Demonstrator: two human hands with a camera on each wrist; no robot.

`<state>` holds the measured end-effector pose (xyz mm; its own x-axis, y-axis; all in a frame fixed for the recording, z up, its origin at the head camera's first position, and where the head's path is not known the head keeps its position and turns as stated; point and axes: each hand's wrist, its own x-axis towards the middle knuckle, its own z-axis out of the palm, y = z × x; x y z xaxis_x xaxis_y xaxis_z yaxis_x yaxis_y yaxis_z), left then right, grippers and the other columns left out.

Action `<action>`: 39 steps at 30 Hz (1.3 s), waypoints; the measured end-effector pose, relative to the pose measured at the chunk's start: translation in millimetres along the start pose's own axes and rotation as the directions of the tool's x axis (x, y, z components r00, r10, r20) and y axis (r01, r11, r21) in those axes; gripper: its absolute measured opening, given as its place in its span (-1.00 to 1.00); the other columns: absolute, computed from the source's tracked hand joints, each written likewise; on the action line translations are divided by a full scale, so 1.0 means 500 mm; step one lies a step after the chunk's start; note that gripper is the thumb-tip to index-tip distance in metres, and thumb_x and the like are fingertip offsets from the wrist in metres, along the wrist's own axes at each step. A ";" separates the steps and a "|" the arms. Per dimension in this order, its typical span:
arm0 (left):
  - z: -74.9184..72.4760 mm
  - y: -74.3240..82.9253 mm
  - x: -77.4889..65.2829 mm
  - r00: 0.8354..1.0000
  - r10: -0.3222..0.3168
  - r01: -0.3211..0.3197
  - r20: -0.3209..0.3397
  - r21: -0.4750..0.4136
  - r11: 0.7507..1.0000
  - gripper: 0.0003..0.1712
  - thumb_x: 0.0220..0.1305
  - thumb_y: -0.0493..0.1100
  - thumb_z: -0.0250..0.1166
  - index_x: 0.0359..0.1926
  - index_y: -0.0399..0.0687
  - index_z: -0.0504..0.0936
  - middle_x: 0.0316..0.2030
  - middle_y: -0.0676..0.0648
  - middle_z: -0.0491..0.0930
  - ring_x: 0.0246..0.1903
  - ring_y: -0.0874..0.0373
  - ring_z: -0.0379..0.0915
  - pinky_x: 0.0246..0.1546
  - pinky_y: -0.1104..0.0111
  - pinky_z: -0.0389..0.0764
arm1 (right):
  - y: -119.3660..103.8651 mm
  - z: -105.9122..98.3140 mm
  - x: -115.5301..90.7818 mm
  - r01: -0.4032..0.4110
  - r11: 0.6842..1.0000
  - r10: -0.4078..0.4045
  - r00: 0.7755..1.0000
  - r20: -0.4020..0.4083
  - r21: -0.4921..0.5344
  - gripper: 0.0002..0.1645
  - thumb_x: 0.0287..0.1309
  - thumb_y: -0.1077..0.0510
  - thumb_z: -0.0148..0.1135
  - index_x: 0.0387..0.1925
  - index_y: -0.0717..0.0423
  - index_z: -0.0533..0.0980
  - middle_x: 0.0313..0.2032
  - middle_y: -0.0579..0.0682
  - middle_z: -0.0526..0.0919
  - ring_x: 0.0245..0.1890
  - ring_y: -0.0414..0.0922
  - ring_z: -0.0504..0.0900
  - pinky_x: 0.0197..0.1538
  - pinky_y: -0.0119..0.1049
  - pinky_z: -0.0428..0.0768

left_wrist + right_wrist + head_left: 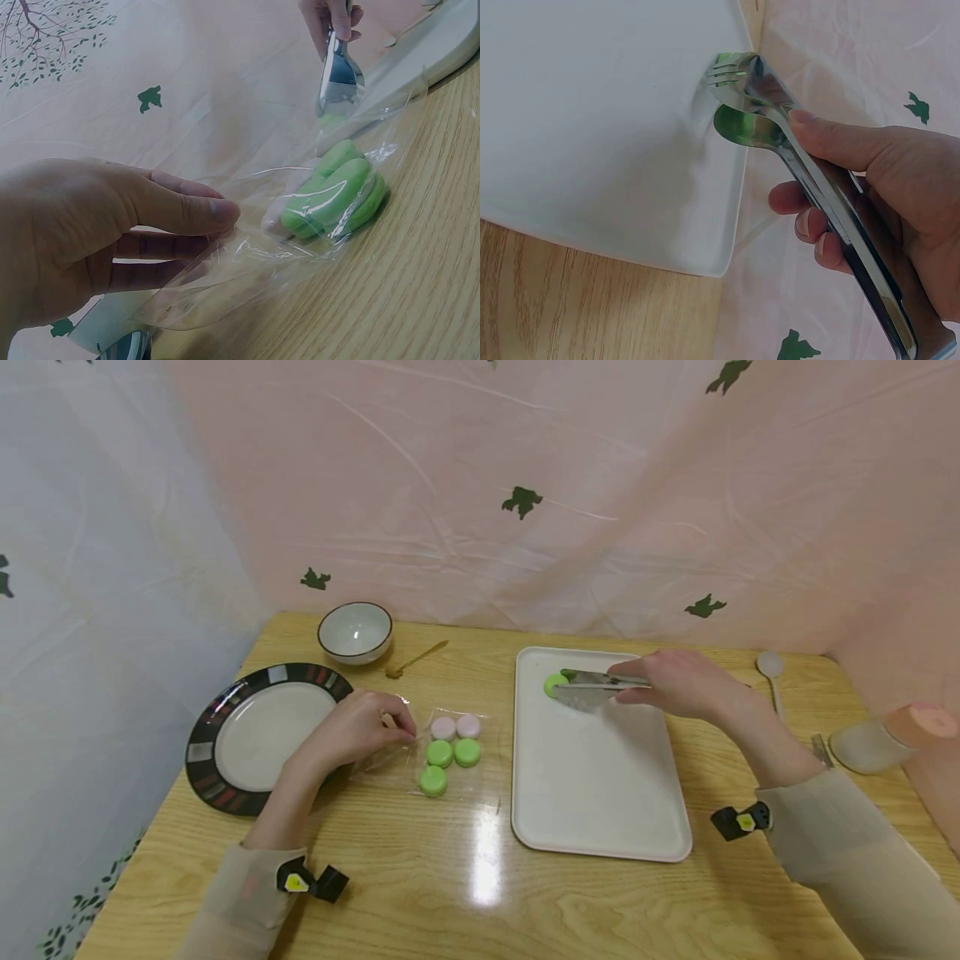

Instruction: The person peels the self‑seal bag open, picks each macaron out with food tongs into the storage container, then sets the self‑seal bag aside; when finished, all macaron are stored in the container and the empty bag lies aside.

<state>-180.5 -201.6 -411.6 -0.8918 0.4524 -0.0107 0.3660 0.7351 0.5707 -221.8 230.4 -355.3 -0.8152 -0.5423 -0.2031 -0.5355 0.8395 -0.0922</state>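
Observation:
My left hand [366, 727] pinches the edge of a clear plastic bag [225, 277] between thumb and fingers. Inside that bag lie several macarons, green ones [439, 753] and pink ones [443, 728]. With my right hand [675, 681] I grip metal tongs [817, 180], one end shaped like a fork and the other like a spoon. The tongs' tips are at a single green macaron [555, 684] near the far left corner of the white tray [600, 785]. In the right wrist view the tips mostly hide that macaron, so I cannot tell how firmly they hold it.
A plate with a dark patterned rim [206, 768] stands left of the bag. Behind it are a small bowl [356, 635] and a gold spoon [420, 658]. Past my right arm are a light-coloured spoon [770, 667] and a jar [870, 746]. Cloth hangs behind the table.

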 end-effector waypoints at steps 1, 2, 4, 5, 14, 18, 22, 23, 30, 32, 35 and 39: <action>0.000 0.000 0.000 1.000 -0.001 0.001 -0.001 0.001 1.000 -0.87 0.02 -0.08 0.44 -0.53 0.32 0.66 -0.46 0.25 0.66 -0.42 0.29 0.47 -0.29 0.35 0.45 | 0.000 0.000 0.000 0.000 1.000 0.000 1.000 0.000 0.001 -0.45 0.14 -0.16 0.22 0.13 -0.06 0.51 -0.11 -0.03 0.71 -0.26 -0.13 0.65 -0.14 -0.05 0.57; 0.001 0.000 0.000 1.000 -0.004 0.004 -0.003 0.002 1.000 -0.86 0.01 -0.08 0.45 -0.54 0.32 0.66 -0.46 0.26 0.65 -0.42 0.29 0.48 -0.29 0.34 0.46 | 0.000 0.001 0.000 -0.001 1.000 0.001 1.000 -0.001 0.002 -0.46 0.14 -0.16 0.22 0.13 -0.06 0.51 -0.11 -0.02 0.71 -0.26 -0.13 0.65 -0.14 -0.05 0.57; 0.001 0.001 0.000 1.000 -0.007 0.007 -0.009 0.003 1.000 -0.85 0.01 -0.08 0.45 -0.54 0.32 0.66 -0.46 0.26 0.65 -0.41 0.30 0.49 -0.27 0.33 0.47 | 0.000 0.001 0.000 0.000 1.000 0.000 1.000 -0.004 0.002 -0.46 0.14 -0.15 0.23 0.13 -0.06 0.52 -0.11 -0.02 0.71 -0.28 -0.15 0.64 -0.15 -0.06 0.57; 0.001 0.001 0.000 1.000 -0.007 0.007 -0.010 0.004 1.000 -0.85 0.01 -0.08 0.45 -0.55 0.32 0.66 -0.46 0.27 0.65 -0.41 0.30 0.50 -0.26 0.33 0.48 | 0.000 0.001 0.000 0.001 1.000 -0.001 1.000 -0.005 0.003 -0.46 0.14 -0.14 0.23 0.13 -0.05 0.52 -0.11 -0.02 0.71 -0.28 -0.15 0.64 -0.15 -0.06 0.57; 0.001 0.001 0.000 1.000 0.006 -0.006 -0.007 -0.002 1.000 -0.87 0.01 -0.07 0.45 -0.54 0.32 0.67 -0.46 0.26 0.66 -0.41 0.31 0.50 -0.26 0.33 0.47 | 0.008 -0.001 -0.001 -0.013 1.000 0.013 1.000 0.012 0.019 -0.39 0.15 -0.25 0.16 0.16 -0.06 0.49 -0.12 -0.03 0.70 -0.33 -0.19 0.60 -0.19 -0.08 0.56; 0.002 0.002 0.000 1.000 0.003 -0.003 -0.013 0.000 1.000 -0.86 0.01 -0.08 0.45 -0.55 0.33 0.66 -0.47 0.27 0.65 -0.41 0.32 0.50 -0.26 0.33 0.48 | 0.011 -0.011 -0.008 -0.043 0.999 0.043 0.999 0.011 0.014 -0.31 0.14 -0.35 0.09 0.19 -0.09 0.46 -0.11 -0.02 0.69 -0.31 -0.17 0.59 -0.22 -0.07 0.55; 0.003 0.000 0.001 1.000 -0.001 0.001 -0.016 0.006 1.000 -0.85 0.02 -0.07 0.45 -0.55 0.33 0.66 -0.48 0.28 0.64 -0.41 0.31 0.50 -0.27 0.34 0.48 | -0.001 -0.021 -0.021 -0.054 0.998 0.055 0.998 -0.031 0.027 -0.38 0.14 -0.30 0.14 0.18 -0.16 0.47 -0.13 -0.09 0.70 -0.30 -0.19 0.60 -0.20 -0.10 0.56; 0.003 0.000 0.001 1.000 -0.002 0.002 -0.017 0.010 1.000 -0.86 0.02 -0.07 0.44 -0.55 0.33 0.66 -0.48 0.29 0.64 -0.41 0.31 0.50 -0.28 0.34 0.48 | -0.008 -0.022 -0.023 -0.038 0.999 0.039 0.998 -0.043 0.031 -0.39 0.14 -0.28 0.15 0.17 -0.16 0.47 -0.15 -0.10 0.70 -0.32 -0.20 0.61 -0.21 -0.11 0.56; 0.003 -0.002 0.002 1.000 -0.008 0.008 -0.012 0.014 1.000 -0.86 0.04 -0.09 0.43 -0.54 0.31 0.67 -0.48 0.28 0.64 -0.41 0.30 0.50 -0.28 0.35 0.48 | -0.081 -0.013 -0.036 0.063 0.997 -0.060 0.997 -0.047 0.054 -0.47 0.18 -0.27 0.11 0.10 -0.14 0.51 -0.25 -0.21 0.70 -0.41 -0.32 0.55 -0.29 -0.26 0.53; 0.003 -0.002 0.002 1.000 -0.002 0.003 -0.011 0.015 1.000 -0.86 0.04 -0.08 0.43 -0.53 0.32 0.66 -0.48 0.28 0.64 -0.42 0.30 0.49 -0.29 0.35 0.47 | -0.103 -0.008 -0.035 0.077 0.995 -0.075 0.996 -0.040 0.065 -0.50 0.18 -0.27 0.11 0.06 -0.15 0.52 -0.24 -0.25 0.69 -0.42 -0.35 0.52 -0.30 -0.31 0.51; 0.002 -0.002 0.001 1.000 0.005 -0.004 -0.015 0.014 1.000 -0.86 0.05 -0.07 0.43 -0.54 0.33 0.66 -0.48 0.28 0.64 -0.43 0.30 0.49 -0.31 0.36 0.47 | -0.129 0.000 -0.032 0.119 0.990 -0.116 0.992 -0.041 0.073 -0.55 0.17 -0.26 0.14 0.00 -0.17 0.54 -0.29 -0.30 0.67 -0.48 -0.36 0.48 -0.35 -0.36 0.46; 0.001 -0.002 0.001 1.000 0.006 -0.006 -0.018 0.006 1.000 -0.86 0.06 -0.08 0.42 -0.53 0.33 0.66 -0.48 0.28 0.64 -0.43 0.30 0.49 -0.31 0.37 0.47 | -0.156 0.008 -0.028 0.166 0.982 -0.163 0.986 -0.040 0.093 -0.62 0.15 -0.20 0.20 -0.07 -0.16 0.57 -0.35 -0.35 0.64 -0.52 -0.36 0.44 -0.37 -0.39 0.43</action>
<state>-181.1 -202.1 -412.8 -0.8942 0.4476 0.0070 0.3726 0.7355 0.5659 -167.8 172.9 -349.3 -0.7250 -0.6729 -0.1465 -0.6406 0.7371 -0.2153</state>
